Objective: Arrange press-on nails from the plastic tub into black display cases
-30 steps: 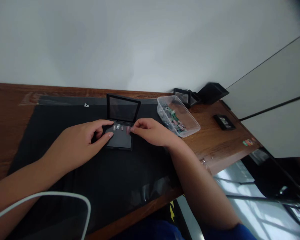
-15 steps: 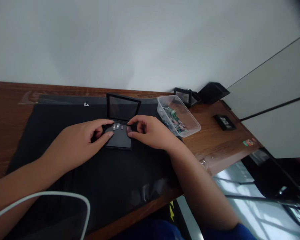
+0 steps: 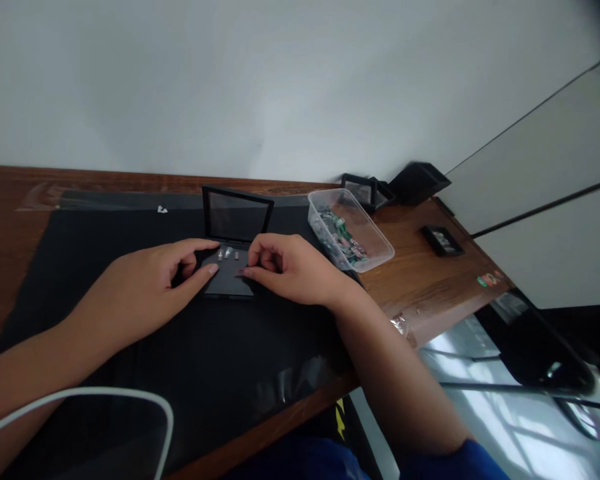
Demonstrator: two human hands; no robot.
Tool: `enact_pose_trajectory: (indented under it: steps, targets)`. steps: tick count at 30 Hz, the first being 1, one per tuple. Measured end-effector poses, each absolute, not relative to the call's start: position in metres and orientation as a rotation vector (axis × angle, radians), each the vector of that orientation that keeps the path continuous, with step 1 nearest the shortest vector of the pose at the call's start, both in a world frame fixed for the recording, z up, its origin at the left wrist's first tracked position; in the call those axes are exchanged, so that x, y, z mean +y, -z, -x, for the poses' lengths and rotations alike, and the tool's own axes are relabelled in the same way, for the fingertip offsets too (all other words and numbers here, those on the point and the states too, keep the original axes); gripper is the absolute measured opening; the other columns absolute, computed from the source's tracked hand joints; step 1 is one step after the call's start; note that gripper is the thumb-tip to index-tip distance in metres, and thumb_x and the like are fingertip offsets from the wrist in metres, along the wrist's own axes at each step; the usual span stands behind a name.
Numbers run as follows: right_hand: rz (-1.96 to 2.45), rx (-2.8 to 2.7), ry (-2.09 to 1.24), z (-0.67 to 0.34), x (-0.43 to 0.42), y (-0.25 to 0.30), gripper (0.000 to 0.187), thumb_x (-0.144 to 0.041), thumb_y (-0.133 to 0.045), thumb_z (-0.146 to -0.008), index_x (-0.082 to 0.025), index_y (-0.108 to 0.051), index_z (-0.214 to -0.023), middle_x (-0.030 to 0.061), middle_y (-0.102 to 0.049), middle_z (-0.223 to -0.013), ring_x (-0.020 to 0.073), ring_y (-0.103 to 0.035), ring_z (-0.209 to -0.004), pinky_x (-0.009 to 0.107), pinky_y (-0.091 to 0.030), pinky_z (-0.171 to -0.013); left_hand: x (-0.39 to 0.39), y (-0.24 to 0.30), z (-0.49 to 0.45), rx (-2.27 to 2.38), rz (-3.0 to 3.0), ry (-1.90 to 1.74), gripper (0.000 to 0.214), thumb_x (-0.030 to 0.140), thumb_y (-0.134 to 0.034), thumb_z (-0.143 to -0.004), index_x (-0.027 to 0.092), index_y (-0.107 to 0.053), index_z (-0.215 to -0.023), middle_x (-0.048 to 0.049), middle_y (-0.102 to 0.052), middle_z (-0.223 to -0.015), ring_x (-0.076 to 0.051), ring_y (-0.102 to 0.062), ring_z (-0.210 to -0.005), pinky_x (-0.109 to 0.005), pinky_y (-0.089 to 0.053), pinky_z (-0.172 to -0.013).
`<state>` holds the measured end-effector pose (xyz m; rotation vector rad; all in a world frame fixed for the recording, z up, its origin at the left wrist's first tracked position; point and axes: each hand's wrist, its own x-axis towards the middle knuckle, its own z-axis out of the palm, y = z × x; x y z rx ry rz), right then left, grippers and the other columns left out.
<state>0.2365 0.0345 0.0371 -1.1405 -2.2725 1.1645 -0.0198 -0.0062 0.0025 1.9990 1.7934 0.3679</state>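
Observation:
A small black hinged case [image 3: 230, 283] lies open on the black mat [image 3: 145, 333], its lid [image 3: 237, 215] standing up at the back. Three tiny components [image 3: 227, 254] sit in a row on the case's base. My left hand [image 3: 150, 287] rests on the case's left edge, thumb and forefinger spread around it. My right hand [image 3: 290, 267] is over the right part of the base, fingers curled and pinched at the fingertips; what they hold is too small to make out.
A clear plastic tub [image 3: 350, 230] of small green and mixed parts stands right of the case on the wooden table [image 3: 420, 287]. More black cases [image 3: 365, 190] and a small black tray [image 3: 441, 240] lie at the back right. A white curved rim [image 3: 105, 400] crosses the near left.
My right hand has shifted left over the case's base and its fingers have closed into a pinch. The left hand has stayed on the case's left edge.

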Motion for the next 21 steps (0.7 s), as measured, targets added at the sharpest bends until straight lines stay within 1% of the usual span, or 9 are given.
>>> enact_pose_trajectory:
  steps: [3, 6, 9, 11, 13, 14, 17, 19, 21]
  targets:
    - [1.144, -2.212, -1.059, -0.245, 0.03, -0.05, 0.012, -0.027, -0.072, -0.096, -0.022, -0.063, -0.09, -0.0072, -0.053, -0.069, 0.0104, -0.047, -0.063, 0.027, -0.034, -0.064, -0.008, -0.004, 0.021, 1.798, -1.991, -0.344, 0.06, 0.07, -0.045, -0.099, 0.038, -0.071, -0.143, 0.0028, -0.066, -0.078, -0.021, -0.062, -0.064, -0.034, -0.042, -0.064]
    - [1.165, -2.064, -0.952, -0.262, 0.028, -0.066, 0.018, -0.036, -0.073, -0.099, -0.023, -0.062, -0.091, -0.0055, -0.052, -0.071, 0.0115, -0.047, -0.065, 0.028, -0.036, -0.064, -0.009, -0.005, 0.022, 1.8, -1.976, -0.31, 0.06, 0.072, -0.044, -0.101, 0.039, -0.068, -0.145, 0.0046, -0.066, -0.077, -0.021, -0.063, -0.064, -0.034, -0.043, -0.065]
    - [1.297, -1.878, -0.719, -0.287, 0.034, -0.072, 0.02, -0.041, -0.072, -0.099, -0.024, -0.063, -0.094, -0.0033, -0.055, -0.075, 0.013, -0.049, -0.068, 0.029, -0.038, -0.065, -0.009, -0.004, 0.022, 1.815, -1.952, -0.283, 0.063, 0.076, -0.044, -0.1, 0.039, -0.068, -0.144, 0.0048, -0.067, -0.08, -0.022, -0.065, -0.066, -0.034, -0.045, -0.065]
    - [1.469, -1.777, -0.539, -0.305, 0.044, -0.07, 0.013, -0.035, -0.07, -0.098, -0.024, -0.065, -0.095, -0.0022, -0.058, -0.077, 0.0139, -0.051, -0.068, 0.03, -0.039, -0.066, -0.009, -0.003, 0.023, 1.831, -1.942, -0.279, 0.068, 0.081, -0.043, -0.098, 0.038, -0.069, -0.144, 0.0044, -0.068, -0.081, -0.022, -0.066, -0.066, -0.034, -0.046, -0.063]
    - [1.705, -1.726, -0.421, -0.32, 0.055, -0.065, 0.004, -0.025, -0.069, -0.092, -0.022, -0.067, -0.094, -0.0011, -0.062, -0.075, 0.0152, -0.054, -0.069, 0.032, -0.038, -0.066, -0.009, 0.0, 0.025, 1.837, -1.955, -0.305, 0.069, 0.079, -0.042, -0.099, 0.036, -0.069, -0.145, 0.0037, -0.069, -0.081, -0.022, -0.066, -0.066, -0.034, -0.047, -0.063]
    - [1.829, -1.723, -0.397, -0.325, 0.061, -0.062, 0.006, -0.019, -0.069, -0.089, -0.021, -0.069, -0.094, -0.0003, -0.064, -0.076, 0.0161, -0.056, -0.071, 0.032, -0.038, -0.067, -0.009, 0.002, 0.027, 1.829, -1.968, -0.312, 0.069, 0.08, -0.043, -0.098, 0.035, -0.07, -0.144, 0.0035, -0.069, -0.08, -0.022, -0.065, -0.065, -0.034, -0.048, -0.062]
    - [2.023, -1.789, -0.434, -0.332, 0.071, -0.054, 0.026, -0.007, -0.067, -0.079, -0.02, -0.075, -0.101, 0.0013, -0.071, -0.083, 0.0172, -0.059, -0.075, 0.032, -0.038, -0.067, -0.008, 0.013, 0.034, 1.873, -1.985, -0.303, 0.071, 0.083, -0.042, -0.095, 0.037, -0.072, -0.14, 0.0047, -0.068, -0.079, -0.02, -0.065, -0.06, -0.031, -0.047, -0.058]
    - [2.0, -1.845, -0.465, -0.331, 0.075, -0.051, 0.035, -0.006, -0.067, -0.076, -0.02, -0.077, -0.106, 0.0016, -0.073, -0.087, 0.0167, -0.059, -0.075, 0.031, -0.038, -0.066, -0.008, 0.022, 0.04, 1.908, -1.988, -0.311, 0.068, 0.083, -0.045, -0.096, 0.04, -0.07, -0.142, 0.0072, -0.067, -0.078, -0.018, -0.065, -0.059, -0.029, -0.047, -0.058]
    - [1.978, -1.87, -0.472, -0.329, 0.076, -0.049, 0.038, -0.008, -0.068, -0.078, -0.021, -0.08, -0.111, 0.002, -0.075, -0.089, 0.0165, -0.059, -0.076, 0.03, -0.038, -0.066, -0.008, 0.028, 0.044, 1.908, -1.986, -0.31, 0.066, 0.082, -0.045, -0.097, 0.042, -0.068, -0.145, 0.0086, -0.066, -0.077, -0.017, -0.065, -0.06, -0.027, -0.047, -0.059]
